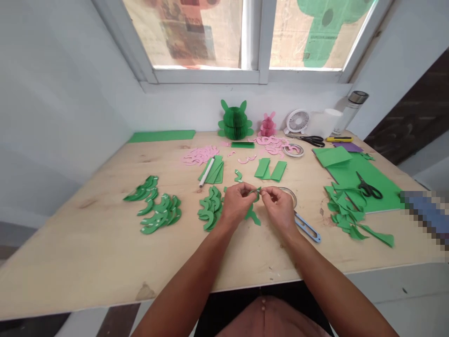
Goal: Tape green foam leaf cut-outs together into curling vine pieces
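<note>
My left hand and my right hand meet above the middle of the wooden table. Both pinch one small green paper cut-out between their fingertips. A further bit of green paper shows just below the hands. A pile of curved green cut-outs lies right beside my left hand. A tape roll sits partly hidden behind my right hand, and a blue-handled snipper lies by my right wrist.
More green curved pieces lie at the left. Green sheet with black scissors and scraps sits right. Pink cut-outs, folded green strips, a white pen, paper rabbits, a small fan stand farther back.
</note>
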`<state>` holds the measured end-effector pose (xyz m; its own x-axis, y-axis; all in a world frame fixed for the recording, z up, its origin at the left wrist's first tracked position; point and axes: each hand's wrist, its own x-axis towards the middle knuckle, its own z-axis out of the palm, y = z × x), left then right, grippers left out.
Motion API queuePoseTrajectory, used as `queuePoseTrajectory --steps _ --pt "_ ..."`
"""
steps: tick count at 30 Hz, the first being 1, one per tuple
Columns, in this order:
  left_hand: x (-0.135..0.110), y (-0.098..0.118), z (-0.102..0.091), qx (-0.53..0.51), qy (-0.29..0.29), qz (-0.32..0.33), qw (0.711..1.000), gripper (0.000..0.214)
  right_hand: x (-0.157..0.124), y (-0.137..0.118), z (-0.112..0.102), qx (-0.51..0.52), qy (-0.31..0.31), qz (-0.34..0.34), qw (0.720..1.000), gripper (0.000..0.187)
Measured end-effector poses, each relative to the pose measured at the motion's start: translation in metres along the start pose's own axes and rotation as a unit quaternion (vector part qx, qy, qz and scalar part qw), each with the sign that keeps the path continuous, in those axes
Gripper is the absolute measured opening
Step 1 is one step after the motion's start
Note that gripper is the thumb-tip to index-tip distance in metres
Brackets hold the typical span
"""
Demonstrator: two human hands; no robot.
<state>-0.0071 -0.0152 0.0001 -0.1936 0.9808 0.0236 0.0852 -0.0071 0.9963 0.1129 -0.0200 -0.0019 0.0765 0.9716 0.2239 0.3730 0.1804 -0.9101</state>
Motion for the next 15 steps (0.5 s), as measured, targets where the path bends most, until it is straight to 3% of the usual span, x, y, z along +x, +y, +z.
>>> queuePoseTrajectory --steps 15 --pt "-0.0013 -0.0015 0.0001 -0.004 -0.015 0.005 1.0 0.009 0.0012 0.0025 -0.0005 -0.016 -0.005 0.007 1.0 0.023"
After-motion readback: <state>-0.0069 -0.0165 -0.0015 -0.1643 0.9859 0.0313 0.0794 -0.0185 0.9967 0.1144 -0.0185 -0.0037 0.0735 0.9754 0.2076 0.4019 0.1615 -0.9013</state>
